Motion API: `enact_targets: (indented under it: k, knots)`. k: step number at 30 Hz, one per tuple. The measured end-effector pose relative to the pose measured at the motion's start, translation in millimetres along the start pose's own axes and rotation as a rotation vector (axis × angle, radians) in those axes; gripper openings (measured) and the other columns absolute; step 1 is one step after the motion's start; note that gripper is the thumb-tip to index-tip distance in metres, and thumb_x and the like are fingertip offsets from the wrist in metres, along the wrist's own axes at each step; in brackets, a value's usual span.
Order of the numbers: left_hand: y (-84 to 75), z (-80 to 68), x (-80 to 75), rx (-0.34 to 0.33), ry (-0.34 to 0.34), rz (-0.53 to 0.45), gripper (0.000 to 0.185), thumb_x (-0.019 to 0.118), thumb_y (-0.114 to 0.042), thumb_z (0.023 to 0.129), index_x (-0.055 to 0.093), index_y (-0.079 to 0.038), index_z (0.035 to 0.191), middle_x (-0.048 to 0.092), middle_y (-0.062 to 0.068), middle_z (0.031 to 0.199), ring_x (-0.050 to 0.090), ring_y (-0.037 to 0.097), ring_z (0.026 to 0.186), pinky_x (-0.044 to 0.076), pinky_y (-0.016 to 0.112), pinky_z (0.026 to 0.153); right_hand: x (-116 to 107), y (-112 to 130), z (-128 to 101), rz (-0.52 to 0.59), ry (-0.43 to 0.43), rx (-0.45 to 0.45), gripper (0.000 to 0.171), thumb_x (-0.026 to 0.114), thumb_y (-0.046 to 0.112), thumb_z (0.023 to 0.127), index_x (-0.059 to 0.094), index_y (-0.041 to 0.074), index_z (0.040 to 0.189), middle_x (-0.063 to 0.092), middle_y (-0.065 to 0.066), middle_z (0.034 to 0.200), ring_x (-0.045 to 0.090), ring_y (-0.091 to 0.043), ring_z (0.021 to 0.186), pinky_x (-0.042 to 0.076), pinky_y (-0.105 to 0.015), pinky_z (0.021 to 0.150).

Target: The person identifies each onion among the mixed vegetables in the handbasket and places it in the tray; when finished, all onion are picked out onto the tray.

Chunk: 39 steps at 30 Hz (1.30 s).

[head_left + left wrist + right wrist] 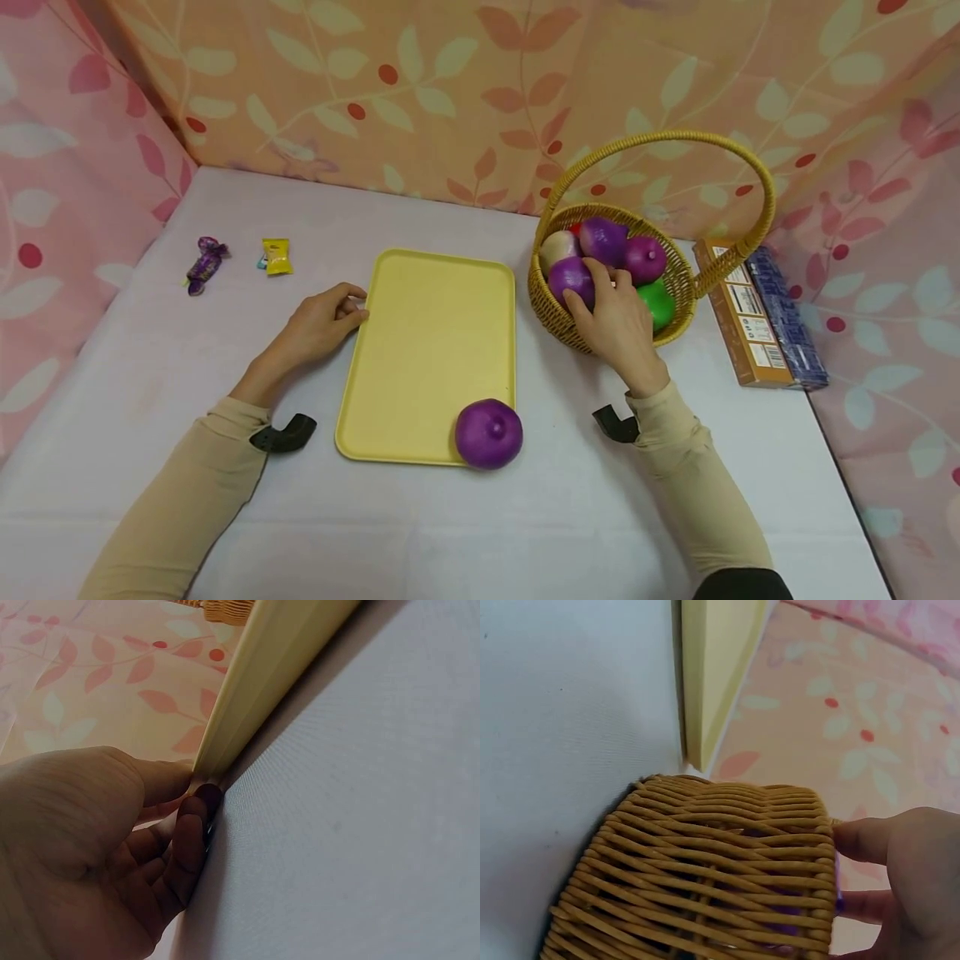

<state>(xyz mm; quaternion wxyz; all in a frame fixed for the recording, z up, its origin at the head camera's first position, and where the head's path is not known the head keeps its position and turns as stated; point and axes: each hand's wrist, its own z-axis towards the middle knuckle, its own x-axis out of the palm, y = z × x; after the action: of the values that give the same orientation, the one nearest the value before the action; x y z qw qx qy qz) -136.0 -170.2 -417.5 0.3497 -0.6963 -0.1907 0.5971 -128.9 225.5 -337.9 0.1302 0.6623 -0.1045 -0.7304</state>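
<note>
A yellow tray lies in the middle of the white table, with one purple fruit on its near right corner. My left hand holds the tray's left rim between thumb and curled fingers; the left wrist view shows the left hand at the rim. A wicker basket with a tall handle stands right of the tray and holds several purple fruits, a pale one and a green one. My right hand reaches into it and grips a purple fruit. The basket wall fills the right wrist view.
A purple wrapped candy and a yellow one lie at the far left. A brown box and a blue box lie right of the basket. Patterned cloth walls close in the back and both sides.
</note>
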Motion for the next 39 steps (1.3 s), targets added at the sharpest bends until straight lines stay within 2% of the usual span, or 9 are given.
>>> enact_targets:
  k: [4,8,13,16,18,21,26,31,39]
  knots:
    - [-0.5,0.7,0.0,-0.001,0.001,0.003,0.036,0.055,-0.024,0.101,0.056,-0.001,0.128,0.066,0.015,0.1,0.055,0.021,0.084,0.041,0.032,0.074,3,-3,3,0.041,0.022,0.035,0.061,0.052,0.048,0.097,0.037,0.02,0.148,0.044,-0.028,0.136,0.053,-0.049,0.114,0.043,-0.066,0.092]
    - [-1.1,0.0,-0.6,-0.005,0.004,0.004,0.036,0.056,-0.024,0.1,0.055,-0.001,0.128,0.066,0.015,0.099,0.054,0.021,0.082,0.04,0.032,0.074,2,-5,1,0.057,-0.035,0.023,0.063,0.055,0.049,0.095,0.038,0.019,0.148,0.044,-0.028,0.133,0.055,-0.048,0.11,0.044,-0.064,0.093]
    - [-1.2,-0.3,-1.2,-0.004,-0.001,0.014,0.035,0.056,-0.023,0.1,0.056,-0.001,0.128,0.066,0.015,0.099,0.055,0.02,0.081,0.041,0.031,0.073,-4,2,-13,0.08,-0.211,-0.104,0.065,0.066,0.041,0.091,0.043,0.011,0.144,0.049,-0.026,0.126,0.057,-0.042,0.103,0.048,-0.058,0.088]
    - [-1.1,0.2,-1.7,-0.004,-0.006,0.017,0.035,0.056,-0.023,0.1,0.055,-0.001,0.128,0.066,0.014,0.098,0.054,0.02,0.081,0.041,0.031,0.073,-6,14,-26,0.127,-0.253,-0.224,0.065,0.071,0.035,0.087,0.047,0.008,0.141,0.05,-0.024,0.124,0.056,-0.04,0.104,0.049,-0.056,0.087]
    - [-1.0,0.4,-1.9,-0.003,-0.005,0.015,0.036,0.055,-0.024,0.101,0.055,-0.001,0.128,0.065,0.014,0.098,0.054,0.02,0.082,0.04,0.032,0.073,-4,22,-35,0.159,-0.226,-0.299,0.064,0.074,0.033,0.086,0.049,0.009,0.139,0.051,-0.022,0.123,0.057,-0.037,0.103,0.049,-0.053,0.085]
    - [-0.9,0.5,-1.4,-0.002,0.001,0.01,0.036,0.055,-0.024,0.101,0.055,-0.001,0.128,0.065,0.015,0.099,0.054,0.021,0.082,0.04,0.032,0.074,3,32,-47,0.175,-0.134,-0.384,0.062,0.075,0.033,0.085,0.051,0.011,0.138,0.052,-0.019,0.123,0.058,-0.032,0.104,0.05,-0.048,0.087]
    - [0.1,1.6,0.9,-0.007,-0.003,0.015,0.035,0.055,-0.024,0.1,0.055,-0.001,0.128,0.065,0.014,0.098,0.053,0.02,0.082,0.04,0.031,0.073,20,41,-61,0.12,0.011,-0.47,0.06,0.073,0.036,0.086,0.053,0.012,0.138,0.054,-0.014,0.122,0.06,-0.027,0.102,0.051,-0.043,0.088]
    - [1.1,2.2,2.0,-0.009,-0.002,0.017,0.036,0.055,-0.024,0.101,0.055,-0.001,0.128,0.065,0.014,0.098,0.053,0.02,0.082,0.04,0.031,0.073,33,44,-66,0.026,0.064,-0.523,0.058,0.073,0.041,0.085,0.058,0.012,0.134,0.059,-0.011,0.114,0.059,-0.023,0.097,0.051,-0.04,0.081]
    - [0.9,1.5,2.0,-0.004,-0.006,0.021,0.035,0.055,-0.024,0.1,0.055,-0.001,0.128,0.065,0.013,0.098,0.053,0.02,0.081,0.04,0.031,0.073,41,46,-68,-0.013,0.132,-0.509,0.059,0.071,0.041,0.087,0.057,0.011,0.135,0.061,-0.012,0.113,0.059,-0.025,0.099,0.049,-0.041,0.086]
